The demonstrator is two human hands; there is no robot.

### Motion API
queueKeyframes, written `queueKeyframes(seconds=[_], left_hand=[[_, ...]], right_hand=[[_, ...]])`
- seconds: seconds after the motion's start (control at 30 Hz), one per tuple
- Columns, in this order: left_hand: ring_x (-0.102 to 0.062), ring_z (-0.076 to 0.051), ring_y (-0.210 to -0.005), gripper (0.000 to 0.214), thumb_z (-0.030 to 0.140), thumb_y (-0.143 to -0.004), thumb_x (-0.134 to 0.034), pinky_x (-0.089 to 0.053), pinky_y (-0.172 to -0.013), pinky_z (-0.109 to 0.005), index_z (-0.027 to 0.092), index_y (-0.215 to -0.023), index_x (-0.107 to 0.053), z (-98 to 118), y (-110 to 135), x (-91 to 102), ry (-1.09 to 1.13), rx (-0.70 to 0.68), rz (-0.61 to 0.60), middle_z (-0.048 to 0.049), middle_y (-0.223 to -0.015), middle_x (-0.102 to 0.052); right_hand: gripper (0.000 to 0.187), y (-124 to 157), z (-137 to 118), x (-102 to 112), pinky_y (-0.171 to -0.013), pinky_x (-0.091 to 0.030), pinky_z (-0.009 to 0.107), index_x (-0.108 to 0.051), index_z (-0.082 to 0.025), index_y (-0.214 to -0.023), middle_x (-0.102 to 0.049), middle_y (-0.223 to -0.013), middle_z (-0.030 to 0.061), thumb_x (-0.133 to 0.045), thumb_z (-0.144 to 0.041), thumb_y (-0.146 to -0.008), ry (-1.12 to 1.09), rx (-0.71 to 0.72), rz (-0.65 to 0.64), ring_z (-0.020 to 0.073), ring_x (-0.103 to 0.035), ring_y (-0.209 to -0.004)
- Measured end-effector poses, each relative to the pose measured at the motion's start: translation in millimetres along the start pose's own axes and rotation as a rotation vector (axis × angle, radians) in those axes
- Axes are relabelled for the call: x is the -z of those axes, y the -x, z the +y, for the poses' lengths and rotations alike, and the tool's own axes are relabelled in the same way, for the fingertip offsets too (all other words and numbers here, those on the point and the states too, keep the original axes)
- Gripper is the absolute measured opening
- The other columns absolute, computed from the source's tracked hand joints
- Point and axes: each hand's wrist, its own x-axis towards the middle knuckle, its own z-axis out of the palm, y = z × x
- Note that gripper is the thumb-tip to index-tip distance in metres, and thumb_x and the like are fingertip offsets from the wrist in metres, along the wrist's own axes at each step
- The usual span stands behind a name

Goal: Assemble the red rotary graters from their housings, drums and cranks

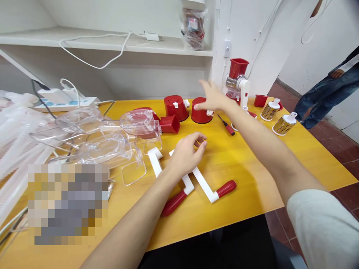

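My right hand reaches forward, fingers spread and slightly blurred, over a red round base; whether it touches the base I cannot tell. Nothing shows in its grasp. My left hand hovers at or on the white crank handles, with loosely curled fingers, thumb apart and nothing visible in it. One crank handle with a red grip lies to its right, and another crank handle is partly under the hand. A second red base stands beside the first. A red-and-black screwdriver lies right of them.
Clear plastic housings and a red feed chute occupy the left. An assembled drum grater stands at the back right, near gold grating drums. Behind are a power strip and a shelf. A person stands beyond the table.
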Motion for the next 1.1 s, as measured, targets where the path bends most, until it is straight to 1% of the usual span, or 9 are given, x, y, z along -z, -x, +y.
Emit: queueKeyframes(seconds=[0.1,0.17,0.33,0.47,0.67,0.83,0.97,1.03,1.1], left_hand=[[-0.083,-0.032,-0.095,0.016,0.038,-0.105,-0.071,-0.07,-0.091,-0.051,0.025,-0.111,-0.08,-1,0,0.8,0.002,-0.001,0.013,-0.0099,-0.11,-0.09],[-0.082,-0.031,-0.094,0.015,0.037,-0.105,-0.07,-0.068,-0.09,-0.051,0.025,-0.11,-0.079,0,0,0.9,0.008,-0.007,0.031,-0.0093,-0.11,-0.09],[-0.071,-0.024,-0.088,0.015,0.037,-0.107,-0.069,-0.059,-0.081,-0.041,0.025,-0.115,-0.073,2,-2,3.2,0.037,-0.018,0.214,-0.0044,-0.099,-0.075],[-0.063,-0.021,-0.085,0.019,0.04,-0.107,-0.074,-0.054,-0.079,-0.039,0.026,-0.12,-0.069,6,-5,7.5,0.085,-0.08,0.402,-0.0025,-0.1,-0.067],[-0.074,-0.026,-0.108,0.029,0.044,-0.111,-0.068,-0.064,-0.094,-0.043,0.024,-0.131,-0.071,16,1,5.8,0.009,-0.042,0.257,-0.0114,-0.135,-0.08],[-0.076,-0.039,-0.142,0.058,0.066,-0.116,-0.058,-0.061,-0.127,-0.062,0.02,-0.15,-0.07,22,7,5.8,-0.03,0.061,-0.021,-0.0187,-0.159,-0.076],[-0.074,-0.048,-0.153,0.078,0.068,-0.108,-0.075,-0.058,-0.131,-0.069,0.022,-0.169,-0.061,28,10,5.3,-0.08,0.097,-0.239,-0.0209,-0.169,-0.074],[-0.074,-0.051,-0.153,0.086,0.064,-0.102,-0.087,-0.06,-0.129,-0.069,0.022,-0.172,-0.058,30,11,3.3,-0.125,0.114,-0.287,-0.0219,-0.168,-0.075],[-0.077,-0.052,-0.147,0.079,0.058,-0.1,-0.091,-0.063,-0.123,-0.068,0.022,-0.165,-0.063,30,12,1.1,-0.156,0.124,-0.294,-0.0218,-0.16,-0.078]], right_hand=[[0.112,10,-4,-34,-0.143,-0.057,0.071,-0.051,-0.022,-0.177,-0.056,-0.181,0.0246,-0.103,-0.044,-0.08,0.013,-0.101,-0.116,0.044,-0.066,-0.162],[0.104,21,-5,-38,-0.141,-0.057,0.072,-0.048,-0.023,-0.178,-0.055,-0.18,0.024,-0.096,-0.043,-0.088,0.02,-0.121,-0.108,0.044,-0.066,-0.162],[0.103,81,-17,-11,-0.137,-0.059,0.075,-0.045,-0.029,-0.18,-0.05,-0.185,0.0204,-0.093,-0.045,-0.091,0.051,-0.094,-0.096,0.0487,-0.065,-0.162],[0.097,155,-36,2,-0.129,-0.064,0.074,-0.051,-0.034,-0.175,-0.061,-0.172,0.0171,-0.093,-0.063,-0.092,0.09,-0.077,-0.169,0.0473,-0.075,-0.146],[0.094,222,-59,8,-0.12,-0.067,0.064,-0.052,-0.024,-0.177,-0.066,-0.166,0.0228,-0.086,-0.07,-0.102,0.21,-0.139,-0.23,0.0498,-0.076,-0.146],[0.075,206,-74,58,-0.113,-0.066,0.067,-0.074,-0.017,-0.142,-0.084,-0.126,0.0213,-0.057,-0.085,-0.115,0.365,-0.197,-0.222,0.0478,-0.084,-0.125],[0.052,161,-112,65,-0.125,-0.064,0.062,-0.068,-0.019,-0.161,-0.083,-0.145,0.0153,-0.065,-0.05,-0.12,0.224,0.072,-0.037,0.0375,-0.08,-0.138],[0.064,131,-139,45,-0.139,-0.06,0.053,-0.059,-0.02,-0.174,-0.071,-0.171,0.013,-0.074,-0.042,-0.115,0.072,0.3,-0.15,0.0313,-0.072,-0.157],[0.11,97,-165,19,-0.15,-0.052,0.056,-0.037,-0.023,-0.191,-0.045,-0.196,0.0136,-0.095,-0.046,-0.1,0.078,0.371,-0.323,0.0375,-0.055,-0.178]])
